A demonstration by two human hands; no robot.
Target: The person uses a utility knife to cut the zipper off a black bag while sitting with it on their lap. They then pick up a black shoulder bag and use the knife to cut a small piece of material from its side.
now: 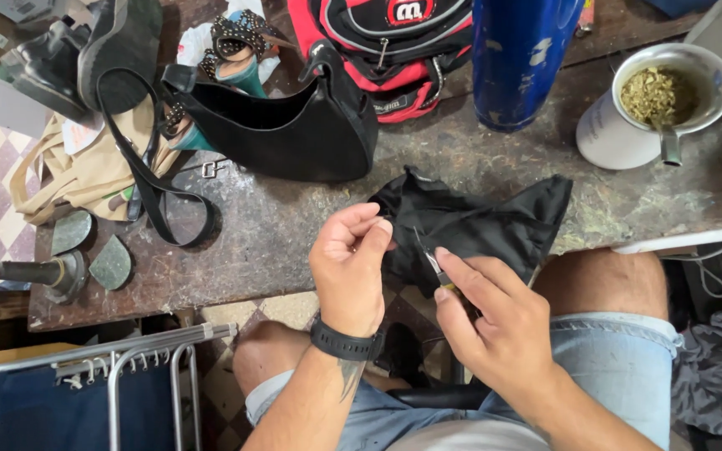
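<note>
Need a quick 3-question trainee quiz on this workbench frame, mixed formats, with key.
1. True or false: the left hand pinches the black fabric piece.
2. What does the right hand hold against the fabric? A) small slim tool B) hammer C) paintbrush
3. Fill in: the white cup stands to the ____ of the blue cylinder on the workbench.

Key: 1 true. 2 A: a small slim tool, its exact kind too small to tell. 3 right.

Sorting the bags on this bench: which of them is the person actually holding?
The flat black fabric bag at the bench edge, pinched by both hands; the black shoulder bag and red backpack lie untouched behind.
</note>
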